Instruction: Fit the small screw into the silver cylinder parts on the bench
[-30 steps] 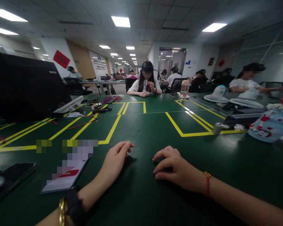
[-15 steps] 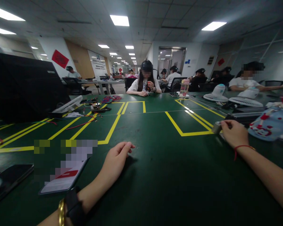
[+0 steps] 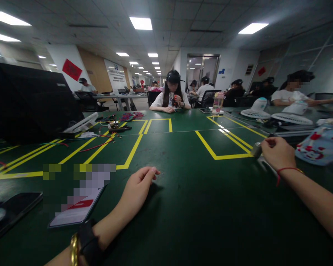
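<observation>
Two bare hands are being held well apart at the green tabletop point(image 3: 188, 218). A small metal cylinder point(image 3: 256, 150) is being flanked by the right hand point(image 3: 279, 153), just where yellow tape point(image 3: 233, 157) lines are being joined; whether it is being touched, or anything is being clamped by that curled grip, cannot be told. Beyond that hand the way is being crowded by dark bars point(image 3: 291, 136) and white fans point(image 3: 255, 111), and to its right by a light-blue printed container point(image 3: 316, 146). By the left hand point(image 3: 139, 186), thumb and fingers are being pressed together. On its left, a phone point(image 3: 73, 218) is being lit, and a dark slab point(image 3: 22, 207) is being cut off by the edge of view. Farther back, tangled wires point(image 3: 131, 117) are being bordered by a black casing point(image 3: 27, 99), and a red item point(image 3: 175, 98) is being held by a person point(image 3: 158, 102) seated opposite, near a pink-topped bottle point(image 3: 217, 105).
</observation>
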{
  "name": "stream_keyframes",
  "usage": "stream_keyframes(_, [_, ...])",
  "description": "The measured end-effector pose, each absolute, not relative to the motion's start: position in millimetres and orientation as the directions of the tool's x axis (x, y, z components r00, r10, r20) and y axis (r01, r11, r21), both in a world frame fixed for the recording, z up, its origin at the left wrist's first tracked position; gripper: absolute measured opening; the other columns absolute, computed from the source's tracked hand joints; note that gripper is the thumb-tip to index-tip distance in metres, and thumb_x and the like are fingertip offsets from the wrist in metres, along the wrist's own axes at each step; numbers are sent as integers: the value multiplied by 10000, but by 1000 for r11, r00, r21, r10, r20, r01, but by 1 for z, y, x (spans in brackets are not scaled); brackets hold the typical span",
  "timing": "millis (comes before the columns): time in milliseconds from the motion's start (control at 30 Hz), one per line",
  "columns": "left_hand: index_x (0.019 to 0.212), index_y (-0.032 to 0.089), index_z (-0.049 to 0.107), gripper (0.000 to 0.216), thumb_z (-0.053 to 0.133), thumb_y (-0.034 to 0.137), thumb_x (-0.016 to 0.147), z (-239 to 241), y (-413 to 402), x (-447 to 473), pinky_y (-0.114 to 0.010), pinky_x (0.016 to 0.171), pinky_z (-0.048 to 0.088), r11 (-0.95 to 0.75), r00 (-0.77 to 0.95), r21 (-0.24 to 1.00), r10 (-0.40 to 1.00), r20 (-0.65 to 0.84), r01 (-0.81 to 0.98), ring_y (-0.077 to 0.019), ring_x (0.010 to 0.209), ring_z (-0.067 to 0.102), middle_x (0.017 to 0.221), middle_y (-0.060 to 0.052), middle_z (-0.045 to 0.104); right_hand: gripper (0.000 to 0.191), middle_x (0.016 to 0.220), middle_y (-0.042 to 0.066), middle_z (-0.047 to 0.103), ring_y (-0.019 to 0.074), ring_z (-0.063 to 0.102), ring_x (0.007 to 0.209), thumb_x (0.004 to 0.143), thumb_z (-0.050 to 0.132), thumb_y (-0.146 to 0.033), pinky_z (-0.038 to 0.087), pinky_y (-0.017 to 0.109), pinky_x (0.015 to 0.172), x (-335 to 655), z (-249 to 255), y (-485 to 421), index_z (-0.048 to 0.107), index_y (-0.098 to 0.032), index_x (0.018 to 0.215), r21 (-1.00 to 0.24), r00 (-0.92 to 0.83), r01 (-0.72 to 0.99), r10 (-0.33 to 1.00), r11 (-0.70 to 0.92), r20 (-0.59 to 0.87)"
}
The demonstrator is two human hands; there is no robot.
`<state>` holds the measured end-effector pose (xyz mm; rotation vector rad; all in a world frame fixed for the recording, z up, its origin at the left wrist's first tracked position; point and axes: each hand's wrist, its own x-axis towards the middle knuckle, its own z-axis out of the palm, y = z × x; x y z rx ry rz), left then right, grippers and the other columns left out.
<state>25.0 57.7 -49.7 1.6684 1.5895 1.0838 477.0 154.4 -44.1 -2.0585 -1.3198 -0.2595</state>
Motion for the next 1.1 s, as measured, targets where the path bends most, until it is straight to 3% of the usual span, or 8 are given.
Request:
stream_keyframes(367, [854, 196, 693, 383, 428, 472, 843, -50, 58, 25, -285, 668, 416, -118, -37, 847, 986, 160, 518, -203, 732, 571, 771, -29, 648, 454, 1028, 143, 626, 211, 549, 918, 871, 337, -428, 351, 295, 735, 471, -43, 147, 619, -165, 1111, -273, 360, 928, 803, -254, 476])
stream_keyframes(567, [867, 195, 684, 377, 423, 467, 853, -52, 58, 24, -295, 665, 416, -115, -20, 857, 989, 145, 502, -211, 743, 573, 795, -41, 654, 539, 1141, 183, 562, 280, 538, 948, 838, 363, -513, 344, 351, 683, 462, -53, 147, 498, -172, 1233, -192, 369, 930, 803, -315, 468])
stream_keyframes(733, [869, 199, 694, 367, 433, 456, 848, -52, 58, 23, -291, 665, 420, -122, -11, 855, 989, 147, 504, -211, 747, 581, 806, -42, 673, 516, 1168, 236, 516, 373, 464, 1044, 783, 460, -510, 307, 470, 772, 456, -57, 148, 541, -158, 1152, -155, 370, 928, 784, -339, 498])
stream_keyframes(833, [874, 196, 691, 364, 431, 451, 852, -51, 58, 23, -289, 669, 422, -126, 1, 855, 989, 145, 504, -208, 751, 580, 822, -43, 673, 517, 1182, 231, 515, 361, 459, 1062, 785, 470, -503, 300, 474, 816, 458, -60, 150, 545, -150, 1155, -201, 369, 929, 769, -310, 522])
stream_keyframes(933, [855, 188, 687, 370, 430, 454, 851, -51, 59, 25, -286, 669, 420, -120, -2, 848, 990, 141, 516, -208, 744, 579, 811, -41, 670, 441, 1166, 179, 556, 274, 504, 1037, 853, 394, -418, 340, 385, 832, 468, -64, 156, 557, -146, 1159, -316, 396, 913, 742, -258, 541])
stream_keyframes(1100, [844, 197, 685, 358, 433, 451, 856, -52, 59, 26, -285, 675, 411, -122, 11, 845, 991, 136, 521, -208, 753, 576, 796, -30, 667, 356, 1010, 125, 640, 178, 577, 844, 829, 459, -364, 397, 278, 709, 488, -69, 169, 644, -145, 1040, -573, 543, 792, 672, -210, 504])
